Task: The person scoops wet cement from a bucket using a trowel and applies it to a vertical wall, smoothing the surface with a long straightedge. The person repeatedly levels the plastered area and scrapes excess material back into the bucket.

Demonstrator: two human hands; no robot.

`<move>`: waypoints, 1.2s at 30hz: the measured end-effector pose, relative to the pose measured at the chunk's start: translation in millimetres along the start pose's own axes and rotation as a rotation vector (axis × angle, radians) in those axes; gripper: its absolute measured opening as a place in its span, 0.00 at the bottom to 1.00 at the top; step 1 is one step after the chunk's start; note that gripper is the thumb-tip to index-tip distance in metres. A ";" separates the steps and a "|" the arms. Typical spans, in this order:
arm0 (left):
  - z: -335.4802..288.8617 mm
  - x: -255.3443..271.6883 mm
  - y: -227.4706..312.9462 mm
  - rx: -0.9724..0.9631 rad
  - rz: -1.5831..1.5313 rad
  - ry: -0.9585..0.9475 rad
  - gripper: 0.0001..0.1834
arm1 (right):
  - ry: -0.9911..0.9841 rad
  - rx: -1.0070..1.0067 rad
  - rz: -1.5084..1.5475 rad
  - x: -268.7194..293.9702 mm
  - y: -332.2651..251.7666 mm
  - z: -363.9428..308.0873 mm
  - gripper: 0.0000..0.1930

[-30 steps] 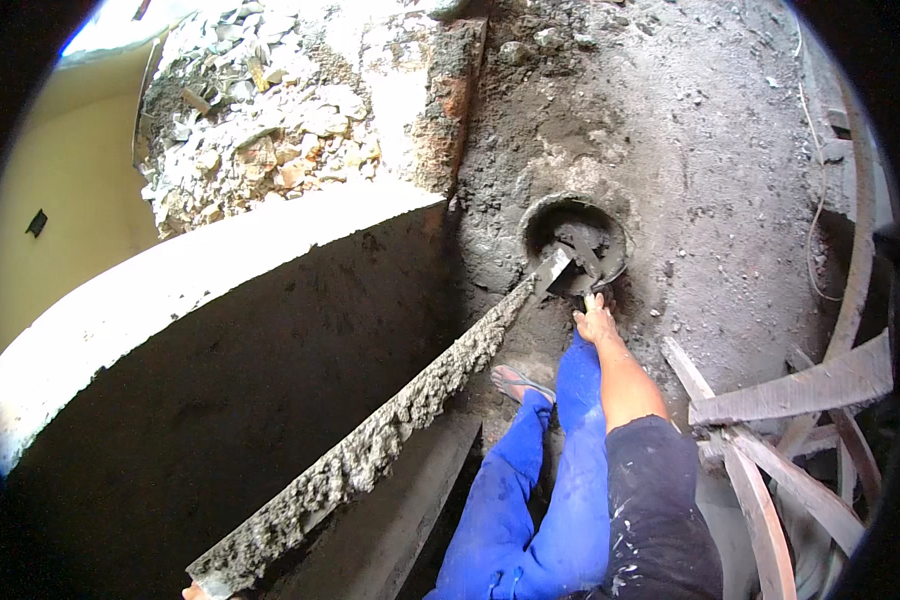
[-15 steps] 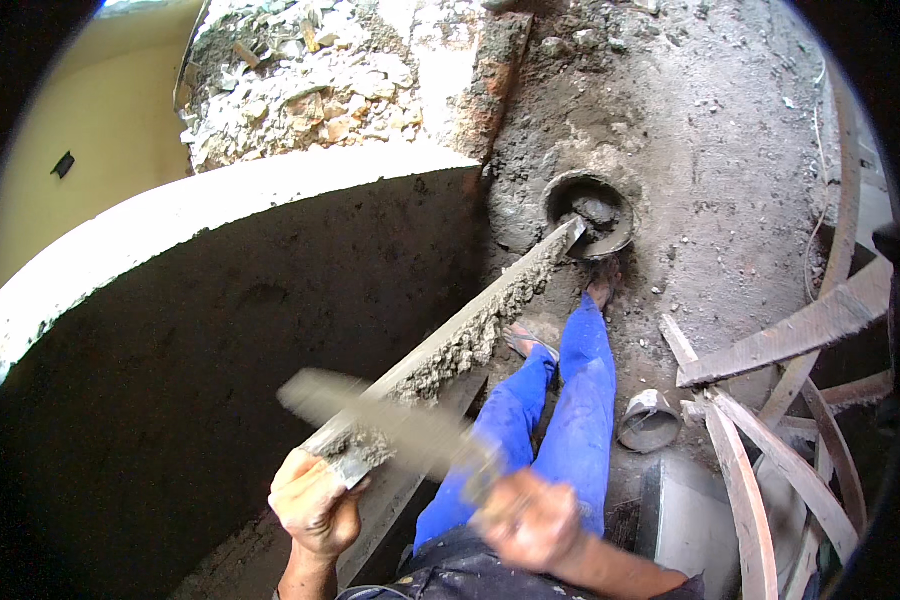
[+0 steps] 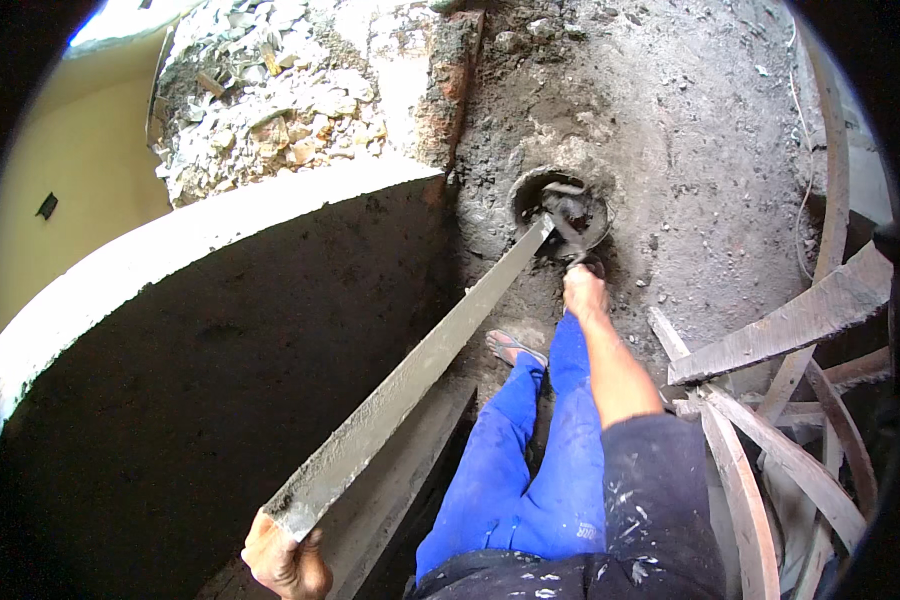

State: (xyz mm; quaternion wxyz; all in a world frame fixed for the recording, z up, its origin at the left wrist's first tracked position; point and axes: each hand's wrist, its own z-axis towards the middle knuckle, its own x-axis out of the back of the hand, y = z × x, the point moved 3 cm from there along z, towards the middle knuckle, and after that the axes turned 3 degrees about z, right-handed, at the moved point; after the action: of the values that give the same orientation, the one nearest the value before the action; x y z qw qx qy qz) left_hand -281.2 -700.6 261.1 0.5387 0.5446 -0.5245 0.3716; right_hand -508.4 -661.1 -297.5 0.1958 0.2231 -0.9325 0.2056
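Note:
My left hand (image 3: pixel 285 560) is closed around the near end of a long, flat metal straightedge (image 3: pixel 410 395) smeared with wet mortar. The straightedge slants up and away to the right, its far end resting at a round bucket (image 3: pixel 602 235) that holds grey mortar. My right arm reaches forward, and my right hand (image 3: pixel 584 292) is closed on the handle of a trowel (image 3: pixel 570 236). The trowel's blade is over or in the bucket; mortar and shadow blur its outline. Beside the straightedge stands a dark, curved plastered wall (image 3: pixel 250 330) with a pale top.
Curved wooden boards (image 3: pixel 790 315) lie crossed at the right. Rubble (image 3: pixel 290 110) is heaped beyond the wall. Rough, gritty ground (image 3: pixel 690 180) stretches past the bucket. My legs in blue trousers (image 3: pixel 560 460) stand between straightedge and boards; one sandalled foot (image 3: pixel 515 347) shows.
My right hand has swung the trowel forward from the straightedge's near end to the bucket. The mortar clumps along the straightedge are gone. My left hand still grips it, slightly lower in view.

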 end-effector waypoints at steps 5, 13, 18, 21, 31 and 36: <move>-10.1 7.9 -3.5 0.099 -0.045 0.035 0.07 | 0.054 0.139 -0.018 37.5 -8.1 17.0 0.23; -57.2 70.9 -19.5 0.233 -0.247 0.237 0.06 | -0.144 0.163 0.428 11.9 -37.2 -136.3 0.33; -107.6 116.8 -29.3 0.108 -0.237 0.258 0.07 | -0.615 -0.121 1.125 -17.7 -62.2 -220.7 0.28; -145.8 131.6 -47.7 0.132 -0.253 0.313 0.07 | -0.228 0.385 0.268 -12.7 -30.8 -247.1 0.30; -267.1 119.7 -109.2 0.427 -0.364 0.558 0.06 | -0.126 0.605 -0.545 36.1 49.5 -345.5 0.21; -301.0 125.1 -122.2 0.436 -0.432 0.666 0.05 | -0.620 -0.138 0.666 -27.0 -71.6 -376.9 0.49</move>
State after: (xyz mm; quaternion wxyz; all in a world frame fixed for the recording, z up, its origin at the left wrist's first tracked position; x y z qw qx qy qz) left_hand -92.4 -443.9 401.5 0.6160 0.5931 -0.1062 0.5074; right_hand -347.5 -533.0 27.5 -0.1550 -0.0515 -0.9794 0.1185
